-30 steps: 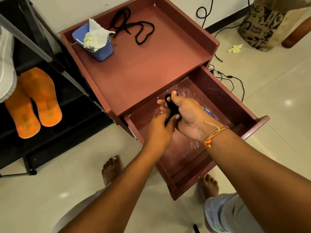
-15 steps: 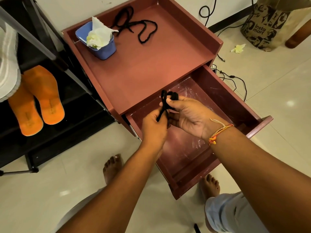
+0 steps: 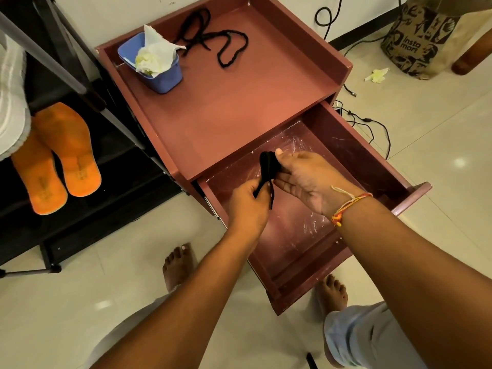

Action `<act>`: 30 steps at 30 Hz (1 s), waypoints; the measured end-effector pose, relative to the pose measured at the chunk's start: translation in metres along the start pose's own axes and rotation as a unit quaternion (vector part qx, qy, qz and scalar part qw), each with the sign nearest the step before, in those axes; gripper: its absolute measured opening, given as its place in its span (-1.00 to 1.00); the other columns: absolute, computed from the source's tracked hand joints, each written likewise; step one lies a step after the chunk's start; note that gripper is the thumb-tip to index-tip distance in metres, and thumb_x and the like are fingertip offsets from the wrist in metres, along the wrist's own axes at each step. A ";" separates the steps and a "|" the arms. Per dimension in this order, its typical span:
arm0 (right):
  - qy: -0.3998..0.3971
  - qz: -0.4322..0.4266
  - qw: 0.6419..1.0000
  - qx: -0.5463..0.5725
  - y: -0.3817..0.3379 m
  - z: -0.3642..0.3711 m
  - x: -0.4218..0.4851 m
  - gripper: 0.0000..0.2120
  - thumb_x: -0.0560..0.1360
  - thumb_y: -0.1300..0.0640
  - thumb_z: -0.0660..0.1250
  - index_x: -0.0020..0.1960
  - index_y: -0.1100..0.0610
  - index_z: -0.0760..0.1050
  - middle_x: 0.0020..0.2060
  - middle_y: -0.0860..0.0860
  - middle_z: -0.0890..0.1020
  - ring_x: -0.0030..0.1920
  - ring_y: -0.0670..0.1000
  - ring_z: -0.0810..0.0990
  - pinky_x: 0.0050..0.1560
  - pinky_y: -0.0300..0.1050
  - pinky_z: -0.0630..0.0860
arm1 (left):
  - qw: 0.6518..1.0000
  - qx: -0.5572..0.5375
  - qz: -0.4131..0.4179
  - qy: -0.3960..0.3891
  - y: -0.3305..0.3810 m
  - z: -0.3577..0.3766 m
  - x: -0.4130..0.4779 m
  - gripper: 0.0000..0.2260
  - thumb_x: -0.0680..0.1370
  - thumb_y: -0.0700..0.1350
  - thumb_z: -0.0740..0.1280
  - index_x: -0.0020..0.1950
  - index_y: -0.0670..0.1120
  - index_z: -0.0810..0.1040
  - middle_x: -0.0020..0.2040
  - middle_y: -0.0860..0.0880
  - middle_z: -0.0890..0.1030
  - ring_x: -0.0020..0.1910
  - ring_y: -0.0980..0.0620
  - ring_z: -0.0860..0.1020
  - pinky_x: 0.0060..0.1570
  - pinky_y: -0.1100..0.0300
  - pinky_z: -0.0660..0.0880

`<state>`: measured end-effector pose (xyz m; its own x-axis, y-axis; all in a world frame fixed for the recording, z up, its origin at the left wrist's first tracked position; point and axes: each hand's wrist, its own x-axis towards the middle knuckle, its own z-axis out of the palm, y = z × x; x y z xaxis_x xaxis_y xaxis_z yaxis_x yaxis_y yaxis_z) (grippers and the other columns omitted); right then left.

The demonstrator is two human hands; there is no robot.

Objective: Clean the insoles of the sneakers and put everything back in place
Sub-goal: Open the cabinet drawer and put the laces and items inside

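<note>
From my remote seat, both hands meet over the open reddish-brown wooden drawer (image 3: 372,161), just right of the view's centre. The right hand (image 3: 306,182) pinches a folded black shoelace (image 3: 267,163) between thumb and fingers, the thumb pressed on the top of the bundle. The left hand (image 3: 246,206), at seven o'clock from it, grips the lace's loose ends, which hang down between the two hands (how many strands, I cannot tell). The bundle is held above the drawer's scuffed floor, not resting on it. A yellow and orange thread band (image 3: 346,206) circles the right wrist. On the reddish-brown cabinet top (image 3: 239,102), towards twelve o'clock, a second loose black shoelace (image 3: 213,38) lies in curls, and just beside it at eleven o'clock stands a small blue plastic tub (image 3: 165,81) stuffed with crumpled white tissue (image 3: 154,54). At nine o'clock two orange foam insoles (image 3: 56,155) lie side by side, touching, on a shelf of the black metal rack (image 3: 106,209). At two o'clock a printed brown paper bag (image 3: 418,41) stands on the tiled floor, with a scrap of tissue (image 3: 376,75) near it and black cables (image 3: 372,126) trailing just beside the drawer's far side.
</note>
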<state>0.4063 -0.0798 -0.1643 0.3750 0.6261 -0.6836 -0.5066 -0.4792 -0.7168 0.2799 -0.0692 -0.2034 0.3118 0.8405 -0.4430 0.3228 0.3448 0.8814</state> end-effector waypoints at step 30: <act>0.063 -0.163 0.764 -0.621 0.106 0.042 0.120 -0.80 0.54 0.16 0.33 0.10 0.20 0.63 0.05 0.23 0.59 -0.03 0.23 0.62 -0.04 -0.01 0.55 | 0.988 0.011 -0.130 0.082 -0.006 -0.038 0.027 -0.55 0.61 -0.34 0.19 0.51 -0.12 0.36 0.45 -0.08 0.39 0.13 0.12 0.40 -0.13 0.39 0.35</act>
<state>0.3650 -0.0295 -0.3170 0.4357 0.8099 -0.3926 0.7272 -0.5739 -0.3767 0.2520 -0.0328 -0.2142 0.0671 0.7813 -0.6205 0.3931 0.5509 0.7362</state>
